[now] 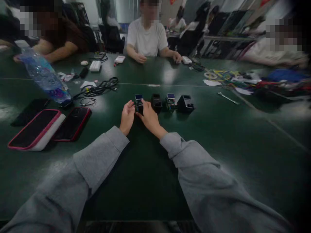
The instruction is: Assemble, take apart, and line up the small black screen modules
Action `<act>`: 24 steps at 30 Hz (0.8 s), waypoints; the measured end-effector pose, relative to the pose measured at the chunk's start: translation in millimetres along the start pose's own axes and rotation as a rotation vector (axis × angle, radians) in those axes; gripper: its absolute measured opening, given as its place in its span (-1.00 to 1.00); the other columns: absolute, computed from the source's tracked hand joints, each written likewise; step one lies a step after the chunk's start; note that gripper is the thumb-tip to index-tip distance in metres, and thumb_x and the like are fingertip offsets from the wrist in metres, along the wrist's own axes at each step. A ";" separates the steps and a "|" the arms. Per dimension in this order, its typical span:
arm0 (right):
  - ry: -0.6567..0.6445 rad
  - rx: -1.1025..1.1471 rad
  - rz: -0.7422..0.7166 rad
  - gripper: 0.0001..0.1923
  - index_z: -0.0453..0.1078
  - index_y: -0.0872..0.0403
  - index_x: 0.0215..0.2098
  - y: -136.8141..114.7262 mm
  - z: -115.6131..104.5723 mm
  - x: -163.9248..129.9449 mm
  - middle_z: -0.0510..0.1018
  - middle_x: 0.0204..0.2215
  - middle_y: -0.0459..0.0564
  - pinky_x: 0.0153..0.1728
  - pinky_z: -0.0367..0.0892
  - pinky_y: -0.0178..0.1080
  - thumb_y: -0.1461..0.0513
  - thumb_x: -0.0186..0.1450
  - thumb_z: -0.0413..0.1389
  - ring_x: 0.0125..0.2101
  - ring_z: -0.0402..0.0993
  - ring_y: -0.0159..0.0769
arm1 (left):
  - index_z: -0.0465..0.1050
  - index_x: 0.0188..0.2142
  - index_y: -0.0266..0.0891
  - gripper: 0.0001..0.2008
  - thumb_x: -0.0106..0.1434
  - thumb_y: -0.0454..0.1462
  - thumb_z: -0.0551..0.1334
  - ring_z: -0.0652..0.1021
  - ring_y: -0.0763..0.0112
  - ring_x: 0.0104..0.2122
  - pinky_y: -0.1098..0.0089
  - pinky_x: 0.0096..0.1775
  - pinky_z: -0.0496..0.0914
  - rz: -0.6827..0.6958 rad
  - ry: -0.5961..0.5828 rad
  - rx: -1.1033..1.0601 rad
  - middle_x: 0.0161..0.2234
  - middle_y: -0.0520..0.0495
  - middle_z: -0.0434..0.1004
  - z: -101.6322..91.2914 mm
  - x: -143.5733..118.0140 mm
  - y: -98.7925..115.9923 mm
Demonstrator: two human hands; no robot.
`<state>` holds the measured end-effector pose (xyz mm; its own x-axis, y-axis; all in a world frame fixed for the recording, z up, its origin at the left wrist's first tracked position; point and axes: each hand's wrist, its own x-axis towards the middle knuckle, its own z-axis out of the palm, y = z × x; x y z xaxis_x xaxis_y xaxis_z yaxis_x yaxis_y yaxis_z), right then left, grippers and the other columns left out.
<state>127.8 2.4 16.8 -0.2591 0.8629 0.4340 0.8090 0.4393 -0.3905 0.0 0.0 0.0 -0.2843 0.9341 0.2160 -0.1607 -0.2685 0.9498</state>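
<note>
A small circuit board with a screen (139,97) stands on the dark green table in front of me. My right hand (152,119) grips it from the right, its fingers hiding much of the lower part. At its left side is my left hand (127,117), fingers loosely bent and apart, with nothing visible in them. Whether the left fingertips touch the board I cannot tell. To the right, in a row, are a black case (156,101), a second circuit board with a screen (171,101) and another black case (186,103) holding a screen.
Phones (35,129) and a slanted plastic bottle (45,74) are at the left, near black cables (103,86). On the right lie a thin metal tool (228,98) and a heap of coloured wires (223,75). A person in a white shirt (147,37) sits opposite, with others around.
</note>
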 end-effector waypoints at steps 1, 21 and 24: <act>0.015 0.004 0.006 -0.40 0.15 0.22 0.30 0.4 0.2 -0.4 0.39 0.13 0.30 -0.05 0.52 0.01 0.23 0.37 0.19 0.07 0.46 0.07 | 0.33 0.03 -0.22 -0.69 0.31 -0.46 0.14 0.56 0.33 0.08 0.21 0.23 0.35 -0.001 0.013 0.016 0.10 -0.19 0.50 -2.9 1.0 -0.3; 0.016 0.256 -0.001 -0.66 0.32 0.09 0.15 7.8 3.7 4.6 0.48 0.05 0.13 0.00 0.44 -0.05 0.28 0.42 0.11 0.01 0.49 -0.08 | 0.36 -0.03 -0.19 -0.54 0.14 -0.60 0.14 0.55 0.35 0.09 0.17 0.26 0.32 0.065 -0.073 0.153 0.00 -0.10 0.56 -6.9 -2.0 3.8; 0.013 0.257 -0.009 -0.66 0.31 0.09 0.17 9.0 5.0 4.9 0.47 0.05 0.14 -0.01 0.45 -0.05 0.28 0.43 0.09 0.01 0.49 -0.08 | 0.37 -0.03 -0.19 -0.54 0.14 -0.60 0.13 0.54 0.34 0.11 0.16 0.26 0.31 0.071 -0.070 0.164 0.01 -0.11 0.55 -6.4 -3.1 3.8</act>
<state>131.2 11.8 11.4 -0.2575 0.8559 0.4486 0.6456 0.4978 -0.5792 -5.8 -5.4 1.5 -0.2218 0.9297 0.2940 0.0157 -0.2980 0.9544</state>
